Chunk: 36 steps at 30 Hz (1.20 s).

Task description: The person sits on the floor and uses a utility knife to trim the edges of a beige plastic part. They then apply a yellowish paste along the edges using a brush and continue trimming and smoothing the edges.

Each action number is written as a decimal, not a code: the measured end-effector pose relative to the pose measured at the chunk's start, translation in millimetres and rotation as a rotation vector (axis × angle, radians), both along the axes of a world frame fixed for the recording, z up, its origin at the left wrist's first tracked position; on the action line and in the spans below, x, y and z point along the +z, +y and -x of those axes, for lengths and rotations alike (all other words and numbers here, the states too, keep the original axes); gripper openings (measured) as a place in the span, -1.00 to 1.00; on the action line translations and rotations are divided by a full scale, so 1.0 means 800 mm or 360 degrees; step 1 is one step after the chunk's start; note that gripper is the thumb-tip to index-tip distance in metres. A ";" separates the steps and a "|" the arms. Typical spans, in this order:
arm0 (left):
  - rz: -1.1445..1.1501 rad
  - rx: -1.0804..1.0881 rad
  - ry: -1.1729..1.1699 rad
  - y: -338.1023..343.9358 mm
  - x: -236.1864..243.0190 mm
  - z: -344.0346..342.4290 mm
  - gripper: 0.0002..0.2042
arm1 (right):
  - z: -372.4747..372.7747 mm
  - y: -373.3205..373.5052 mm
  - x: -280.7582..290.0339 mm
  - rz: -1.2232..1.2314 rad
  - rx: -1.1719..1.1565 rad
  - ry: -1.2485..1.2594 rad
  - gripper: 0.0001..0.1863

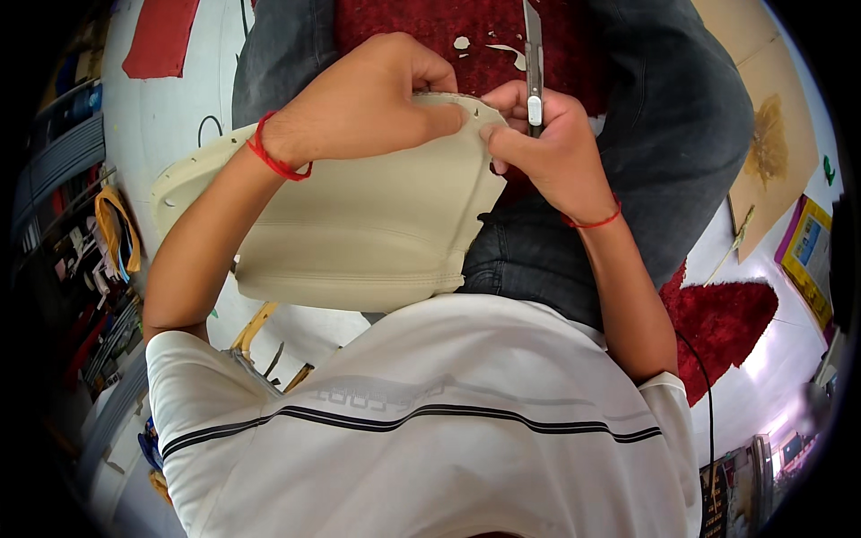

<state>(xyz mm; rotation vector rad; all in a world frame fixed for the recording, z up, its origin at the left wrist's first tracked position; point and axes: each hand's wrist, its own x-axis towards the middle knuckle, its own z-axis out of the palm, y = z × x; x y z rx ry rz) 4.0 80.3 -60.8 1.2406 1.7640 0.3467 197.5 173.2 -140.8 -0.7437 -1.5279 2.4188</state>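
A cream leather-covered panel (359, 206) with stitched seams lies across my lap, its right edge ragged and notched. At the panel's upper right corner, my left hand (386, 103) is closed on the edge, thumb on the cream face and fingers curled behind. My right hand (547, 134) holds a utility knife (534, 67) between its fingers, with the blade pointing up and away from me. The right thumb and forefinger also pinch the cover's edge at that corner, close to the left thumb. What the fingers behind the panel touch is hidden.
Under my legs lies a dark red carpet (404, 22) with cream scraps (511, 58) on it. A red piece (161, 36) is at the upper left. Cardboard (762, 117) and another red carpet piece (726, 327) lie at right. A cluttered rack (72, 260) stands at left.
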 end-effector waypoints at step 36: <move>-0.0933 -0.0438 -0.0100 -0.010 -0.045 -0.002 -0.77 | -0.037 -0.062 -0.014 -0.0632 -0.0625 0.0001 -0.84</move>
